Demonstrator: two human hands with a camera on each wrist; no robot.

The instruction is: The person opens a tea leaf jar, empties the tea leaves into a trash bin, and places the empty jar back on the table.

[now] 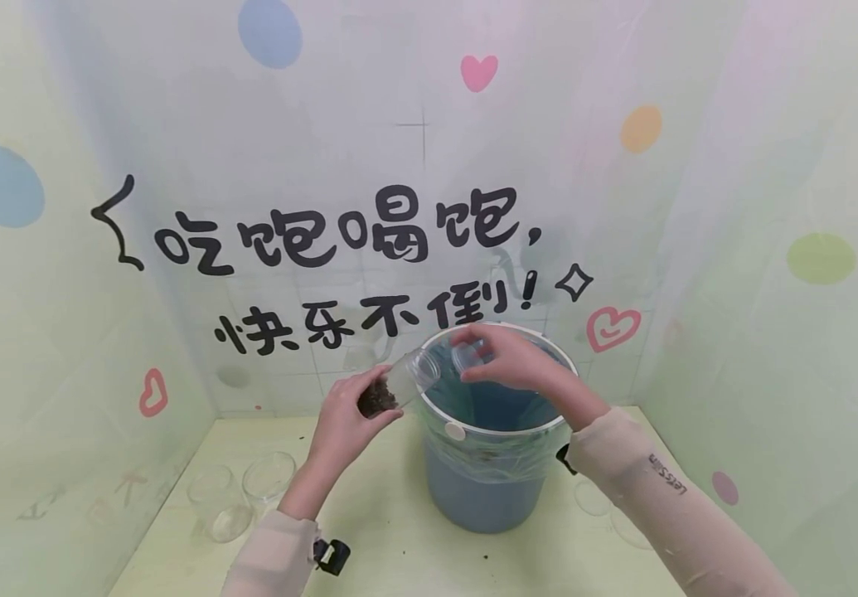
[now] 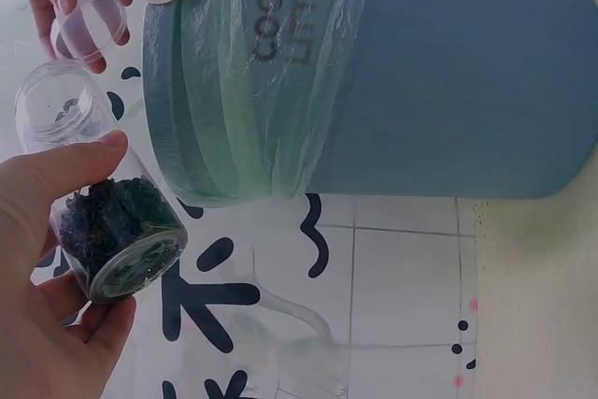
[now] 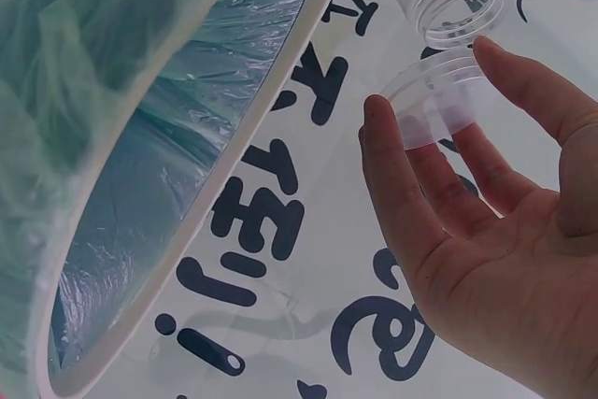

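A clear plastic jar (image 2: 121, 207) with dark, crumbly bits at its bottom lies tilted in my left hand (image 1: 344, 419). Thumb and fingers grip it round the body, and its uncovered mouth points up toward the bin (image 1: 484, 489). My right hand (image 1: 506, 356) pinches a clear round lid (image 3: 434, 100) by its edge, thumb on one side and fingers on the other. In the right wrist view the lid is close to the jar's threaded mouth. Over the bin's opening is the right hand, while the jar is at its left rim.
A green plastic bag (image 3: 84, 53) lines the blue bin and folds over its rim. Several clear jars (image 1: 268, 477) stand on the pale table (image 1: 369, 531) at left, and faint clear round pieces (image 1: 593, 497) lie right of the bin. A printed curtain (image 1: 339, 149) hangs behind.
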